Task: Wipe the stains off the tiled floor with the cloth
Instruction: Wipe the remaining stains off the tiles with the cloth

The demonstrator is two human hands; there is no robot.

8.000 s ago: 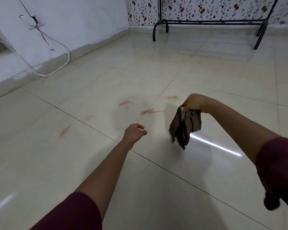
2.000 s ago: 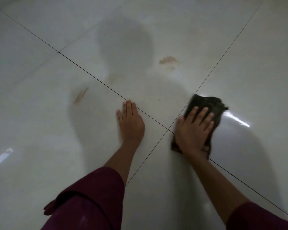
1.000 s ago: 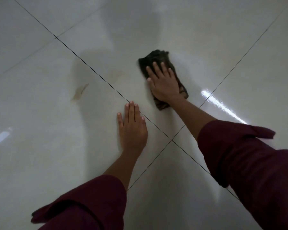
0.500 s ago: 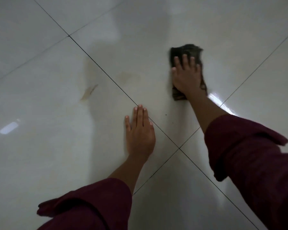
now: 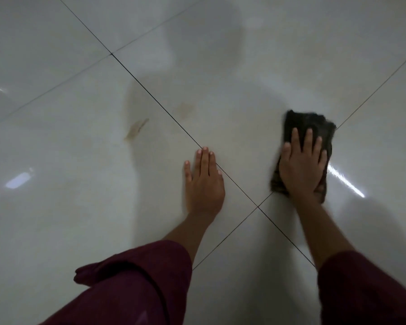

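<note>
Glossy floor (image 5: 56,207); right hand (image 5: 301,170) half-hides blurred cloth (image 5: 309,123).

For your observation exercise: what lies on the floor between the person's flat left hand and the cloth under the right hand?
In the head view, only bare glossy tile lies between the left hand and the cloth, crossed by one dark grout line. No stain shows there.

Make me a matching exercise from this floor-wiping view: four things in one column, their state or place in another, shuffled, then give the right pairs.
Things:
1. left hand
2. right hand
3. cloth
4. brown stain

States:
A. streak left of the diagonal grout line, not yet wiped
B. dark, flat on the tile under a palm
C. bare palm flat on the floor, across the grout line
D. pressing down on the cloth, fingers spread

Pairs: 1-C, 2-D, 3-B, 4-A
</note>
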